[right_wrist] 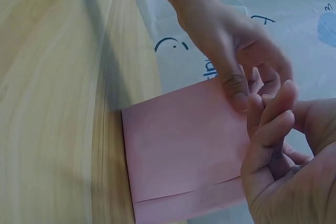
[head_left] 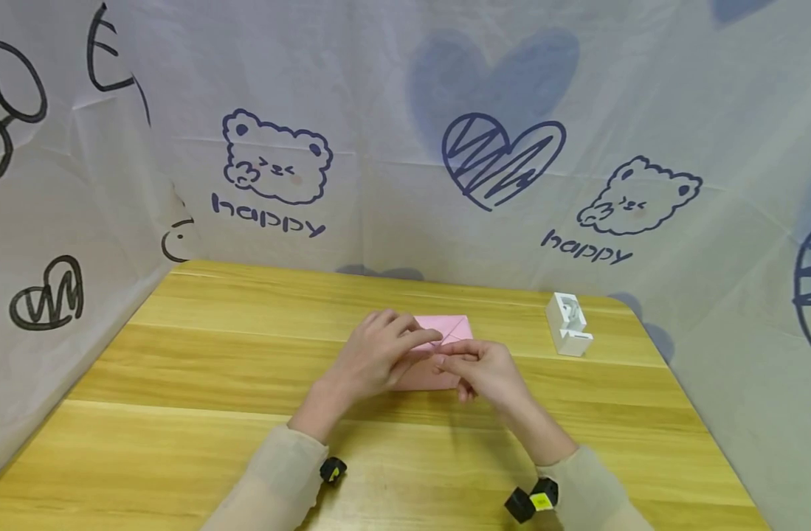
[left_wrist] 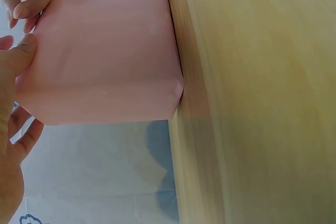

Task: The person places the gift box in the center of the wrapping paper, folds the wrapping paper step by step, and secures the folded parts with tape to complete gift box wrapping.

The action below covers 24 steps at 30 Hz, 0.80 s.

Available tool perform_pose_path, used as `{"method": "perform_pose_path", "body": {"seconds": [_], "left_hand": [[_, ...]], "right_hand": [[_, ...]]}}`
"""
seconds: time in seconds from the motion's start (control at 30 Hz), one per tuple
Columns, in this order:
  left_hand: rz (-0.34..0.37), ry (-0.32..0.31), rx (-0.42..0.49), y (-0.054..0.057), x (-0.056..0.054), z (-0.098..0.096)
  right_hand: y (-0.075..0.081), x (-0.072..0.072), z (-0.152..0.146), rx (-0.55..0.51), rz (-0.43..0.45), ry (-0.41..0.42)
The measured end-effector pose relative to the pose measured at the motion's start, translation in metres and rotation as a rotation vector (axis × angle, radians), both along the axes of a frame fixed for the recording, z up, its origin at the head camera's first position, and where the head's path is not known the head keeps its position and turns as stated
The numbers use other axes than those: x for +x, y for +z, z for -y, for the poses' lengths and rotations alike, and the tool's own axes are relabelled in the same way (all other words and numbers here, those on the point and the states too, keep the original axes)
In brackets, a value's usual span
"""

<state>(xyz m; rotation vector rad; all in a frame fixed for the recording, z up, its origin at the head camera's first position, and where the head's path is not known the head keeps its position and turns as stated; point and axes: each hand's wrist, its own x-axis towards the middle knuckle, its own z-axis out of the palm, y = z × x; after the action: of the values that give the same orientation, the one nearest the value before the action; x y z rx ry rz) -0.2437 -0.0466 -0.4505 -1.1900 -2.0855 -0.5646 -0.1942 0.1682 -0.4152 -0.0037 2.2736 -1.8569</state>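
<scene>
A box wrapped in pink paper (head_left: 423, 379) stands on the table, with diagonal fold lines on its top. My left hand (head_left: 375, 352) holds it at the left, index finger reaching over the top. In the left wrist view the left thumb (left_wrist: 23, 53) lies on the upper edge of the box's near face (left_wrist: 107, 40), other fingers round the side. My right hand (head_left: 486, 371) is at the top's near edge, index finger extended, thumb close to it, remaining fingers curled. The fingertips of both hands nearly meet there. I cannot tell whether the right hand pinches anything.
A small white block-shaped holder (head_left: 568, 324) with a clear roll-like piece in it stands at the back right of the wooden table (head_left: 212, 354). White cloth (head_left: 378, 147) with drawn bears and hearts hangs behind and beside the table.
</scene>
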Motion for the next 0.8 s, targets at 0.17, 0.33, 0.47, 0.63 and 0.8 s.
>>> {"method": "perform_pose_path", "body": {"seconds": [0.17,0.33,0.47,0.63,0.8], "left_hand": [[0.009,0.001,-0.007,-0.001,0.0,0.0],[0.044,0.014,-0.026,0.0,0.0,-0.001],[0.068,0.028,-0.039,0.0,0.001,-0.001],[0.1,0.05,-0.042,0.002,0.002,-0.002],[0.123,0.074,-0.047,0.003,0.003,-0.003]], "right_hand": [[-0.001,-0.001,-0.001,-0.008,0.007,0.004],[-0.002,0.002,-0.001,-0.001,-0.006,-0.018],[-0.004,0.004,0.0,0.0,-0.028,-0.045],[-0.014,0.007,0.003,-0.01,-0.043,-0.071],[-0.026,0.008,0.005,-0.048,-0.036,-0.101]]}}
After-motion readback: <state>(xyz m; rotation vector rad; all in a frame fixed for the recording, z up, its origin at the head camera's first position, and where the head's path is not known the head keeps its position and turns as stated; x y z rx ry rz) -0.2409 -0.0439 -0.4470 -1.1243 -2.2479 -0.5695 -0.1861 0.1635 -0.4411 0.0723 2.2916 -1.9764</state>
